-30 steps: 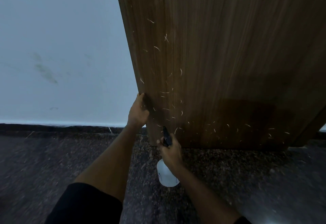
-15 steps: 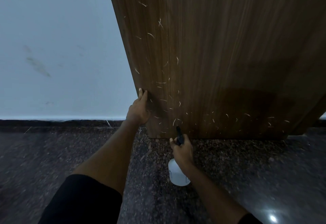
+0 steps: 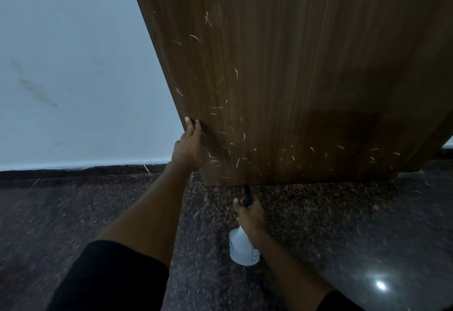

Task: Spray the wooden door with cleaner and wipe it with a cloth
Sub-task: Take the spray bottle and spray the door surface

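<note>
The brown wooden door fills the upper right, its lower part flecked with pale scratch-like marks. My left hand rests on the door's left edge near the bottom, fingers stretched up along it. My right hand grips the neck of a white spray bottle with a black nozzle, held low over the floor just in front of the door's bottom edge, nozzle pointing at the door. No cloth is in sight.
A pale wall with a faint smudge stands left of the door, with a dark skirting strip at its foot. Dark speckled stone floor spreads below, with a light reflection at lower right.
My right hand has drawn the spray bottle down and away from the door face to just below its bottom edge. The fingers of my left hand have stretched out along the door's edge.
</note>
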